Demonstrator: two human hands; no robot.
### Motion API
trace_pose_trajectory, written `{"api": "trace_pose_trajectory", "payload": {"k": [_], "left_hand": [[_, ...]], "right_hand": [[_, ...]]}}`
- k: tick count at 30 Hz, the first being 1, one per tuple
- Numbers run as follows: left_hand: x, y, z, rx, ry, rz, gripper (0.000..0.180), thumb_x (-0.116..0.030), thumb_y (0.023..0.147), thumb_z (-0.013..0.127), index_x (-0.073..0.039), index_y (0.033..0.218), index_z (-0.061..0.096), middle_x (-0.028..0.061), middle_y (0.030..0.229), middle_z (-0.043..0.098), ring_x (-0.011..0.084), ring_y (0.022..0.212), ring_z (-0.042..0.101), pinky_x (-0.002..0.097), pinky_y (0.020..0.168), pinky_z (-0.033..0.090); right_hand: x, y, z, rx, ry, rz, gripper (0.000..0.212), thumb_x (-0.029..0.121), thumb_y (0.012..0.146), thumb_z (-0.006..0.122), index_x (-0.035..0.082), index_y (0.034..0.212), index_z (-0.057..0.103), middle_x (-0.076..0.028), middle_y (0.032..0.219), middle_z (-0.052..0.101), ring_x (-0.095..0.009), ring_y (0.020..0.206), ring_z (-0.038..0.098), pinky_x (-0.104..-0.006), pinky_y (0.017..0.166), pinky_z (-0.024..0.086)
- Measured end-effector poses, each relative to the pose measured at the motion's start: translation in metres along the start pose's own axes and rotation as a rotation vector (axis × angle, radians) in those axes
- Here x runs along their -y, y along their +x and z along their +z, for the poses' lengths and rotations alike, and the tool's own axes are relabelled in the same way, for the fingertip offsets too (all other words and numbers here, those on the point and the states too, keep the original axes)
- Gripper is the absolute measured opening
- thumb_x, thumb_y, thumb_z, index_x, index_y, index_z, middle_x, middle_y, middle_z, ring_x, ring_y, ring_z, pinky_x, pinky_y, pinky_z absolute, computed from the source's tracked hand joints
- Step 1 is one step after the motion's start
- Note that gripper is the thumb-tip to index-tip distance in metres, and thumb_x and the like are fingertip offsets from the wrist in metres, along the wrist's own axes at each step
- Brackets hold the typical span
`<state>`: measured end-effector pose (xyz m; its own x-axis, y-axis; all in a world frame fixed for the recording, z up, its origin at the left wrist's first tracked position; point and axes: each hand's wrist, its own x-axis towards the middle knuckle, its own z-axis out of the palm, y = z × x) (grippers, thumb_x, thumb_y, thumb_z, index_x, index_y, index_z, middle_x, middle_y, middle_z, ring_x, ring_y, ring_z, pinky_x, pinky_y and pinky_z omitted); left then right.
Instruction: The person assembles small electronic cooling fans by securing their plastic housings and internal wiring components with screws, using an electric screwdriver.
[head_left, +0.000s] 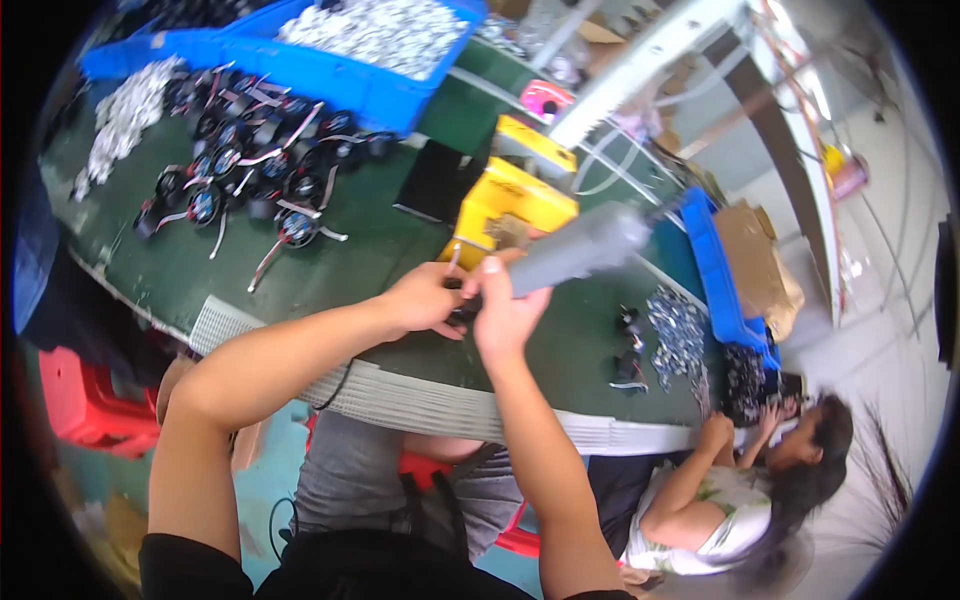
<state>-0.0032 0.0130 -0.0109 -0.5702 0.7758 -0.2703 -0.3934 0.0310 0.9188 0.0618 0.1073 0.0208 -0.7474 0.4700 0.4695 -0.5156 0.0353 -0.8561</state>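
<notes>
My right hand (508,312) is closed around a thick grey electric screwdriver (585,250), blurred, its body slanting up to the right and a dark cord-like end at the far side. My left hand (428,298) pinches a small black round part (462,300), mostly hidden by fingers, with a pale wire standing up from it. The screwdriver's near end meets this part between both hands. Just behind them stands a yellow box-like holder (515,200). To the left lies a heap of black round motor-like parts with wire leads (270,170).
A blue bin (330,65) of small white pieces stands at the back left, near a white pile (125,115). A black flat block (438,180) lies beside the yellow holder. On the right are small metal parts (675,335), a blue tray (715,265) and a co-worker (730,490).
</notes>
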Motion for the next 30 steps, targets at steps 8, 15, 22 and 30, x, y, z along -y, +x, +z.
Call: {"api": "trace_pose_trajectory", "payload": {"k": [8, 15, 22, 30], "left_hand": [[-0.051, -0.063, -0.074, -0.698, 1.312, 0.371, 0.032, -0.014, 0.081, 0.058, -0.007, 0.112, 0.065, 0.0211, 0.104, 0.065, 0.0399, 0.094, 0.064, 0.0479, 0.082, 0.052], [-0.066, -0.094, -0.067, -1.227, 1.115, 0.772, 0.058, -0.018, 0.082, 0.07, -0.012, 0.135, 0.047, 0.0158, 0.127, 0.048, 0.0372, 0.092, 0.064, 0.0433, 0.07, 0.054], [-0.018, -0.052, 0.01, 0.351, 0.138, 0.217, 0.059, -0.04, 0.097, 0.058, -0.005, 0.141, 0.042, 0.0119, 0.119, 0.056, 0.0172, 0.099, 0.061, 0.0328, 0.081, 0.055], [-0.017, -0.023, 0.0, 0.431, 0.174, 0.443, 0.048, -0.018, 0.091, 0.067, -0.004, 0.133, 0.047, 0.0071, 0.112, 0.06, 0.0161, 0.1, 0.061, 0.0309, 0.089, 0.051]], "right_hand": [[0.053, -0.019, -0.155, -0.291, -1.043, -0.165, 0.04, 0.02, 0.085, 0.072, 0.002, 0.119, 0.06, -0.013, 0.112, 0.061, -0.026, 0.108, 0.057, -0.0388, 0.098, 0.044], [0.065, -0.041, -0.289, -0.227, -1.477, 0.174, 0.06, 0.026, 0.073, 0.081, -0.002, 0.121, 0.061, -0.021, 0.111, 0.067, -0.033, 0.103, 0.065, -0.0398, 0.093, 0.05], [0.085, -0.051, -0.1, 0.208, -1.219, -0.424, 0.059, 0.02, 0.067, 0.086, 0.004, 0.116, 0.057, -0.015, 0.112, 0.059, -0.034, 0.102, 0.059, -0.0423, 0.088, 0.05], [0.064, -0.029, -0.067, 0.349, -0.804, -0.137, 0.067, 0.013, 0.073, 0.083, 0.006, 0.131, 0.05, -0.014, 0.117, 0.054, -0.027, 0.1, 0.062, -0.0368, 0.079, 0.055]]}}
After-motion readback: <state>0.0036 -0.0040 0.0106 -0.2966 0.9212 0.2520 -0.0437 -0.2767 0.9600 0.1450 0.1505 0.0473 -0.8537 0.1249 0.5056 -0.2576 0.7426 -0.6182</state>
